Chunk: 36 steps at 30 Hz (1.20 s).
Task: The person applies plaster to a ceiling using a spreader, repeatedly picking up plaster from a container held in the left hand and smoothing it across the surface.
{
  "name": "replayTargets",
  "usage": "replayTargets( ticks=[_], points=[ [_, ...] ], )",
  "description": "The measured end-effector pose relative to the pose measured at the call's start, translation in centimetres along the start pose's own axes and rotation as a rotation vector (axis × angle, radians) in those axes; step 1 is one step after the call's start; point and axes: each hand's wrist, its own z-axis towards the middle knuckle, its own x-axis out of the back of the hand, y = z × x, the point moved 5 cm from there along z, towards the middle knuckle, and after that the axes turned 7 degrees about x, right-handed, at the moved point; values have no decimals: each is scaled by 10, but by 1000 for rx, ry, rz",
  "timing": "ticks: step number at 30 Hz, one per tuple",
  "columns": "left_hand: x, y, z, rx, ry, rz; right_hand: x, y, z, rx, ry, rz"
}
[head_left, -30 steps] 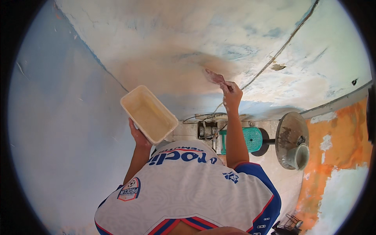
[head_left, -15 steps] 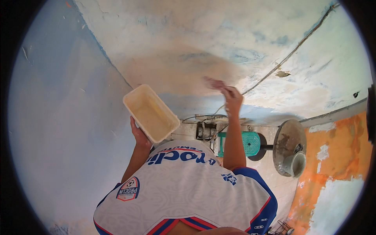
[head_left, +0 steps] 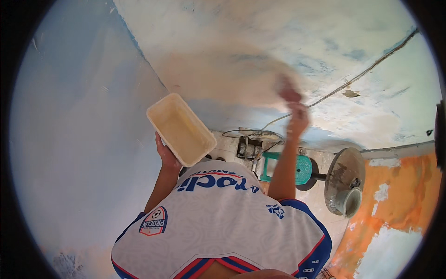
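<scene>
A cream rectangular plastic tub tilts toward me at the left, gripped along its near edge by my left hand. Its inside looks coated pale yellow; how much it contains I cannot tell. My right hand is raised before the patchy pale wall, closed around the handle of a dark reddish paintbrush. Motion smears the brush, so whether its bristles touch the wall is unclear.
A blue wall rises close on my left. Below are a green plastic stool, a small motor-like machine with cables, and a round tabletop bearing a grey bucket. An orange, patched wall stands right.
My right hand and the paintbrush have swung to the right along the wall, the brush now pointing more upward. The tub has stayed nearly in place in my left hand.
</scene>
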Motion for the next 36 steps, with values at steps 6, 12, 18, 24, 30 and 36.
replayTargets(
  ticks=[6, 12, 18, 24, 30, 36],
  points=[
    [17, 7, -14, -27, 86, 5, -181, 51, -120, 139, -531, 31],
    [20, 11, -25, -51, 153, 92, -219, 86, -108, 153, -463, -243],
    [22, 12, -26, -52, 159, 44, -112, 49, -34, 224, -175, -224],
    [18, 3, -18, 12, 225, 116, 45, 4, 44, 50, 203, 51],
    [2, -8, -8, 58, 184, 56, -12, 31, -38, 69, -214, -119],
    [27, -3, -25, 74, 237, 88, -206, 63, -139, 12, -614, -37]
  ],
)
